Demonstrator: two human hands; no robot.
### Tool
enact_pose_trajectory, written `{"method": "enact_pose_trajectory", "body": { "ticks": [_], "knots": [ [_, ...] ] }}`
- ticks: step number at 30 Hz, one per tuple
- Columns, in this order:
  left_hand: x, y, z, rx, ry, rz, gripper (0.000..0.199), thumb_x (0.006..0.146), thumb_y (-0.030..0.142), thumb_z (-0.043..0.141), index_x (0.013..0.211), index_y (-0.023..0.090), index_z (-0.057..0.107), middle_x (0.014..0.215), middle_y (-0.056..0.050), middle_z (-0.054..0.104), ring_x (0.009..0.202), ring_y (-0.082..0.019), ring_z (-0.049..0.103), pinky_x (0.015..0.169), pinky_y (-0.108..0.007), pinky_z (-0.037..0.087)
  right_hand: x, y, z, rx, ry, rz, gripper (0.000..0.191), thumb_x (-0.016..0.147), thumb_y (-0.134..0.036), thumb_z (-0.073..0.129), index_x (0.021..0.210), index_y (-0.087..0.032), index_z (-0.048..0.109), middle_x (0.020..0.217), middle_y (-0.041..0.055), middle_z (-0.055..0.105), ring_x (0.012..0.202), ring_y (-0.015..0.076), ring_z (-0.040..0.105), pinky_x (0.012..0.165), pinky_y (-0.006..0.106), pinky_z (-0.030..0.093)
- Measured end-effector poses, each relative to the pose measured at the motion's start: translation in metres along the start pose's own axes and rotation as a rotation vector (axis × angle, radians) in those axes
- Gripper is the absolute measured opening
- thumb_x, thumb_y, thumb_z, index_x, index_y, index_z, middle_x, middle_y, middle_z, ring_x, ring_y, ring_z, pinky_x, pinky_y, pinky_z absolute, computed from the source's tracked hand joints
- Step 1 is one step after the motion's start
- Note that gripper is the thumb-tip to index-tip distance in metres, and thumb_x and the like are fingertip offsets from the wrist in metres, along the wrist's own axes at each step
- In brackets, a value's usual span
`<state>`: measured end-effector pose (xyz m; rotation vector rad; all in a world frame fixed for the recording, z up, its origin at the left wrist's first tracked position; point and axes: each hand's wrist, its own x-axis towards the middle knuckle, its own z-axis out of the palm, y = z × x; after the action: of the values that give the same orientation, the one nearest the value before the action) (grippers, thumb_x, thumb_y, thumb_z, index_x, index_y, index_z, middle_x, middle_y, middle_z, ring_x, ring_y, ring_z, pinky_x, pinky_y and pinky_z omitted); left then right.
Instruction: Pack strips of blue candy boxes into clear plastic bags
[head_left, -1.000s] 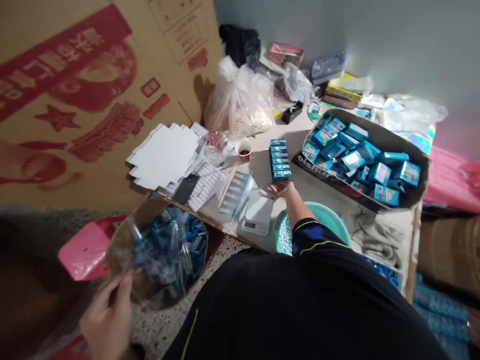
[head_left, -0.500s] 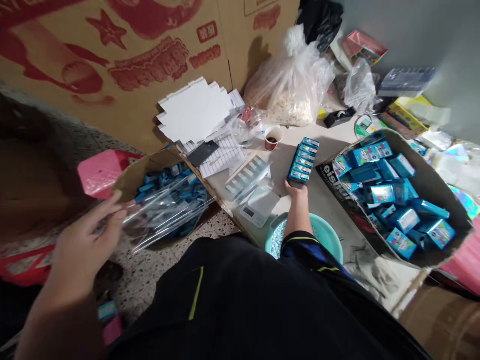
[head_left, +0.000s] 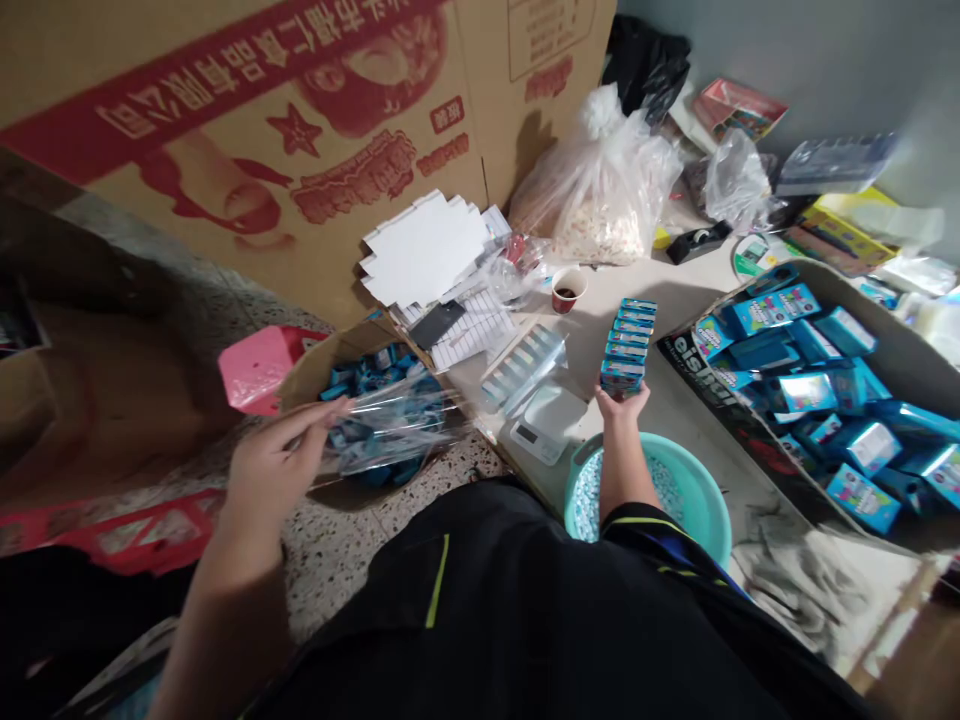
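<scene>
My left hand [head_left: 281,455] pinches the edge of a clear plastic bag [head_left: 394,420], which stretches out to the right over an open carton. Through the film, several small blue packs [head_left: 375,375] show inside that carton. On the table side, my right hand [head_left: 622,400] is closed around the near end of a row of small blue boxes [head_left: 630,340], lined up one behind another. Below my right forearm stands a turquoise basin [head_left: 701,500] with small pale blue pieces in it. A white digital scale [head_left: 551,420] lies left of the right hand.
A black carton [head_left: 705,385] full of blue boxes stands to the right. A paper cup [head_left: 570,288] with dark liquid, white card sheets [head_left: 427,250] and a large tied plastic bag [head_left: 607,195] are farther back. A pink stool [head_left: 266,370] stands left of the floor carton.
My left hand has moved toward the floor carton, and the plastic bag now hangs from its fingertips. My right hand keeps hold of the boxes. The whole view has shifted slightly.
</scene>
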<state>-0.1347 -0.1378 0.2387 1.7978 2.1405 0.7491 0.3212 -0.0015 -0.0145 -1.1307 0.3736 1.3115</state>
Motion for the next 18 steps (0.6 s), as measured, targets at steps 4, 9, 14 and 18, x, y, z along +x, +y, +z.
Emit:
{"method": "enact_pose_trajectory", "body": {
  "ticks": [4,9,14,18],
  "knots": [
    [-0.011,-0.005,-0.005,-0.012,0.069,-0.026,0.029,0.097,0.038,0.06,0.114,0.022,0.078,0.111,0.001,0.079,0.107,-0.019,0.074,0.102,-0.031,0.056,-0.015,-0.005,-0.012,0.048,-0.028,0.027,0.033,0.081,-0.052,0.04,0.092,-0.027,0.06,0.086,0.0028,0.07,0.089,0.0187,0.072,0.069,0.036,0.064],
    [-0.039,-0.036,-0.013,0.027,0.095,-0.034,0.035,0.098,0.039,0.059,0.123,0.019,0.074,0.119,-0.004,0.076,0.11,-0.021,0.073,0.101,-0.033,0.057,-0.043,-0.001,-0.018,0.163,-0.07,0.034,0.035,0.085,-0.05,0.039,0.096,-0.026,0.061,0.095,0.0044,0.072,0.092,0.019,0.072,0.072,0.038,0.065],
    [-0.067,-0.067,-0.021,0.033,0.119,-0.06,0.035,0.099,0.04,0.058,0.119,0.018,0.076,0.119,-0.004,0.076,0.111,-0.021,0.073,0.098,-0.032,0.057,-0.083,0.002,-0.021,0.206,-0.122,0.016,0.033,0.086,-0.051,0.043,0.098,-0.024,0.059,0.092,0.0048,0.071,0.094,0.0209,0.073,0.074,0.038,0.066],
    [-0.08,-0.085,-0.025,0.046,0.127,-0.031,0.033,0.1,0.039,0.058,0.122,0.022,0.075,0.116,-0.001,0.077,0.107,-0.02,0.074,0.094,-0.03,0.058,-0.135,0.004,-0.046,0.003,-0.17,-0.041,0.036,0.088,-0.053,0.04,0.097,-0.025,0.061,0.094,0.0061,0.073,0.096,0.022,0.074,0.08,0.043,0.066]
  ]
}}
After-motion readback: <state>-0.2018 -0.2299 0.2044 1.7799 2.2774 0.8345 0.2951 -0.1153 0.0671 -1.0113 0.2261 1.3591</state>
